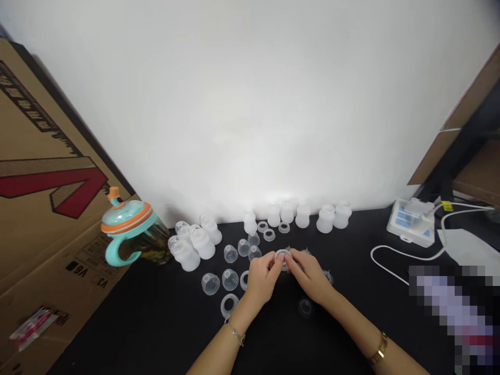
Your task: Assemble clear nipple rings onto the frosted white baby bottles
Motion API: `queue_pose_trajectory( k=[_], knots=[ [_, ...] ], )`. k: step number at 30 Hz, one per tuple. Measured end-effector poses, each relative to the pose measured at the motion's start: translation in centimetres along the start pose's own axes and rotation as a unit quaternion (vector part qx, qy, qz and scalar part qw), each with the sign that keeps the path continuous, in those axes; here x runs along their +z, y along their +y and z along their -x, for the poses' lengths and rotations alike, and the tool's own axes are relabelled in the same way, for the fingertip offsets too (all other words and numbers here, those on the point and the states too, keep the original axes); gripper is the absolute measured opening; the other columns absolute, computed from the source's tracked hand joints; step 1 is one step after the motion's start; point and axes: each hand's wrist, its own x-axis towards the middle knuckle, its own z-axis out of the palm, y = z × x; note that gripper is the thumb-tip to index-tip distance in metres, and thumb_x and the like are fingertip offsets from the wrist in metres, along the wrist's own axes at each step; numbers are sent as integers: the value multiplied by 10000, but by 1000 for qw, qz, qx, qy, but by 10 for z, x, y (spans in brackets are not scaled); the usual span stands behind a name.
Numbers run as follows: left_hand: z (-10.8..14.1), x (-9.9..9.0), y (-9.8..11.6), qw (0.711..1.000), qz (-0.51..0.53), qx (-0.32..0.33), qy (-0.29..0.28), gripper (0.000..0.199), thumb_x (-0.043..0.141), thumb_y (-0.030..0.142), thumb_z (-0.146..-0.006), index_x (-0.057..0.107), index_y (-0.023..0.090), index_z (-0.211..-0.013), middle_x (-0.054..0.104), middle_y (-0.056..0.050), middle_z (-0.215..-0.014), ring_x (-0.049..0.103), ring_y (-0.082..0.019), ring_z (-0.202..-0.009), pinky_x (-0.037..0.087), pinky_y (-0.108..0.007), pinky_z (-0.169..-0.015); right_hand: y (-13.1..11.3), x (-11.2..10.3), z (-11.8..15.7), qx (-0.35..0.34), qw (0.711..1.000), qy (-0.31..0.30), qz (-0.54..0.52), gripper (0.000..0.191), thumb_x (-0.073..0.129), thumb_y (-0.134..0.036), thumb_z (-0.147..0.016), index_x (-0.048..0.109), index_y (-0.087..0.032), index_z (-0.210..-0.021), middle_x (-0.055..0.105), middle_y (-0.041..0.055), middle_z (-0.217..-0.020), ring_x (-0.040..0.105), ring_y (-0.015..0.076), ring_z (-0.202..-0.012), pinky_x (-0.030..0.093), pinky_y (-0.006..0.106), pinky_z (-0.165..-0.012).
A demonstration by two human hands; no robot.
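Between my two hands is a translucent baby bottle collar ring. My left hand pinches its left side, and my right hand grips the right side, thumbs on top. Whether a nipple sits inside the ring is too small to tell. A clear silicone nipple lies on the table below my right hand, and another nipple shows just past it. Left of my left hand are a loose collar ring, a partly hidden ring and several clear dome caps.
Several open white bottles stand along the wall, with small rings before them. Capped bottles cluster at the left, beside a teal-lidded jug and a cardboard box. A power strip with a white cable lies right.
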Motion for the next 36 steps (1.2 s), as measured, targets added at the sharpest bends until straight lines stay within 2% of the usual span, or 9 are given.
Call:
queue_pose_trajectory(
  k=[23,28,30,32,34,36],
  knots=[
    [0,2,-1,1000,3,-9,5,472,409,477,-972,420,192,-596,378,54,-514,381,-104,-506,241,-247,-513,9,4,-2,-1,999,7,45,344,356,-367,-1025,498,-215,-751,588,7,-716,548,182,-682,373,292,-658],
    [1,2,0,999,-36,-4,22,462,412,476,-975,430,195,-608,381,55,-535,384,-107,-508,251,-252,-528,9,5,-1,-10,999,12,46,344,353,-367,-1029,508,-214,-763,590,4,-720,549,177,-681,370,292,-667],
    [1,1,3,998,-61,1,33,408,426,461,-975,507,192,-679,428,51,-563,422,-115,-526,275,-252,-549,9,4,-1,-2,998,27,56,343,366,-381,-1024,511,-214,-762,600,9,-729,553,181,-684,369,293,-663],
    [0,0,6,998,-48,-7,41,311,460,466,-963,592,199,-873,498,48,-603,492,-131,-558,323,-245,-573,9,3,-2,7,997,30,64,343,375,-393,-1019,516,-212,-764,614,14,-742,559,186,-693,371,297,-671],
    [0,0,7,999,-12,-18,33,310,466,480,-959,608,208,-1004,545,40,-628,546,-146,-582,375,-241,-586,8,2,-2,13,997,25,72,353,371,-401,-1019,523,-210,-764,618,15,-737,562,189,-694,373,300,-681],
    [0,2,7,999,30,-27,18,338,450,492,-962,615,209,-1044,575,28,-641,580,-156,-592,415,-241,-583,7,3,-2,16,997,21,75,358,363,-400,-1021,538,-208,-774,625,17,-739,568,190,-700,374,299,-685]
  ],
)
